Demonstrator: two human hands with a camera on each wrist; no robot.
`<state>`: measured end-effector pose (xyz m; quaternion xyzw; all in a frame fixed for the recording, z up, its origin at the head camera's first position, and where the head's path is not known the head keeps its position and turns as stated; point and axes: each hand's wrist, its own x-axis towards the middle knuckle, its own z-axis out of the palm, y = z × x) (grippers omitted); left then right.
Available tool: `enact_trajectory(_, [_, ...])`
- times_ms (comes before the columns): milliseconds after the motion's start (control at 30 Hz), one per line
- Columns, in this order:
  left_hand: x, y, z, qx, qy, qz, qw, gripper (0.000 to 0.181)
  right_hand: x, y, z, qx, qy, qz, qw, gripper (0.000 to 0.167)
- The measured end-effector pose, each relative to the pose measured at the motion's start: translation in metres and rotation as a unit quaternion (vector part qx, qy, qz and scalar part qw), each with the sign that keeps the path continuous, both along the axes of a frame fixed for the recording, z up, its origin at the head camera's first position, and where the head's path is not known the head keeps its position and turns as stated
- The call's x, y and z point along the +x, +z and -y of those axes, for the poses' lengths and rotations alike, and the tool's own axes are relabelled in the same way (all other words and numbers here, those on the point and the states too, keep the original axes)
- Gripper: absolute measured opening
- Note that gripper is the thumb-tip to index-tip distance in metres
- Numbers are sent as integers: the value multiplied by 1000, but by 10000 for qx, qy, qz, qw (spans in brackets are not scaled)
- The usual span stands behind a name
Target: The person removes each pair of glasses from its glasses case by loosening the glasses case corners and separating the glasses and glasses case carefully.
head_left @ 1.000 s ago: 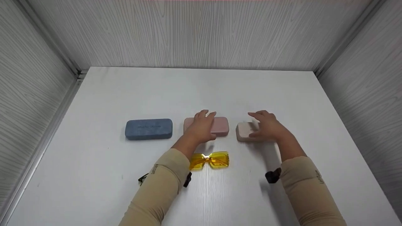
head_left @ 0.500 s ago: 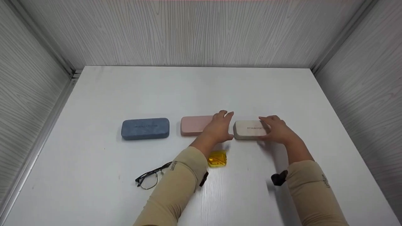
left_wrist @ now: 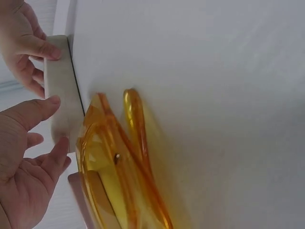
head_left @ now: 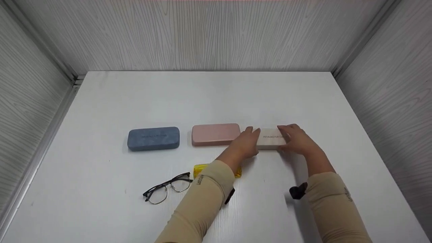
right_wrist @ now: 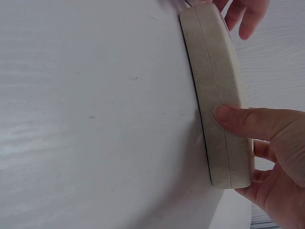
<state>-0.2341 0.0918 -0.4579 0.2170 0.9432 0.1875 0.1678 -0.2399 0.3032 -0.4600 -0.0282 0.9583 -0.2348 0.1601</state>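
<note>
The cream glasses case (head_left: 270, 141) lies closed on the white table, between both hands. My right hand (head_left: 298, 141) grips its right end; in the right wrist view the thumb of that hand (right_wrist: 281, 148) presses the front side across the seam, fingers behind. At the left end is my left hand (head_left: 243, 145), fingers spread around the corner; firm contact cannot be told. The left wrist view has this hand (left_wrist: 28, 167) with thumb and a fingertip at the case (left_wrist: 66, 90). Yellow glasses (head_left: 199, 168) lie partly hidden under the left forearm.
A pink case (head_left: 215, 135) sits just left of my left hand, and a blue case (head_left: 153, 139) farther left. Black-framed glasses (head_left: 165, 185) lie nearer the front, left of the left sleeve. Grey wood-grain panels (head_left: 216, 37) stand behind and at both sides.
My left hand has moved right, from over the pink case to the cream case's left end. My right hand has closed round the cream case's right end. The black-framed glasses have come into fuller view.
</note>
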Motion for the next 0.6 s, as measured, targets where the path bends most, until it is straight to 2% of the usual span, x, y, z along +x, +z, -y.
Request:
enact_trajectory(167, [0, -5, -2, 42, 127, 135, 9998, 62, 1, 1, 1, 50, -18, -72, 10000, 84])
enact_trajectory(333, [-2, -8, -2, 51, 229, -89, 9997, 54, 1, 0, 3, 118, 69, -177, 9997, 83])
enact_trajectory(600, [-4, -2, 2, -42, 36, -258, 9997, 60, 4, 4, 3, 267, 157, -134, 9994, 82])
